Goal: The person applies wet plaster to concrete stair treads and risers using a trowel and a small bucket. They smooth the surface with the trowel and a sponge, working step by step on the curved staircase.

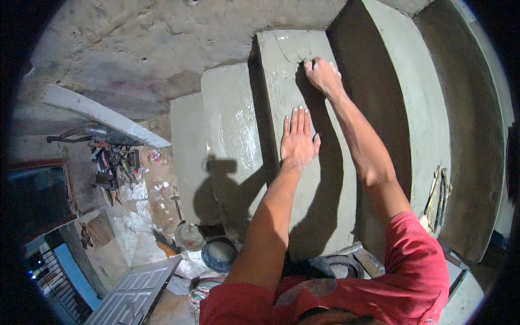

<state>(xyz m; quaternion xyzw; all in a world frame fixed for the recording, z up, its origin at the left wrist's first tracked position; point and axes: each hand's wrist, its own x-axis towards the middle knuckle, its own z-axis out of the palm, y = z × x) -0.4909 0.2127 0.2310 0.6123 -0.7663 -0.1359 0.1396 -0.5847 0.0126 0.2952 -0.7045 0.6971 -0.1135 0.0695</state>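
My left hand (298, 143) lies palm down with outstretched fingers on a wet grey cement stair tread (309, 211). It holds nothing. Farther along the same tread, close to the wall, my right hand (323, 75) is closed low over the cement. What its fingers hold, if anything, is hidden. A thin curved dark line runs through the wet, shiny cement just left of that hand; I cannot tell whether it is a mark or the edge of something. My right arm casts a dark shadow along the tread.
Lower steps (230, 108) descend to the left, and higher steps (417, 81) rise to the right. A rough wall (162, 43) borders the far side. Below lie a long pale board (103, 114), a dark basin (219, 254), a white panelled door (135, 292) and piled clutter (115, 165).
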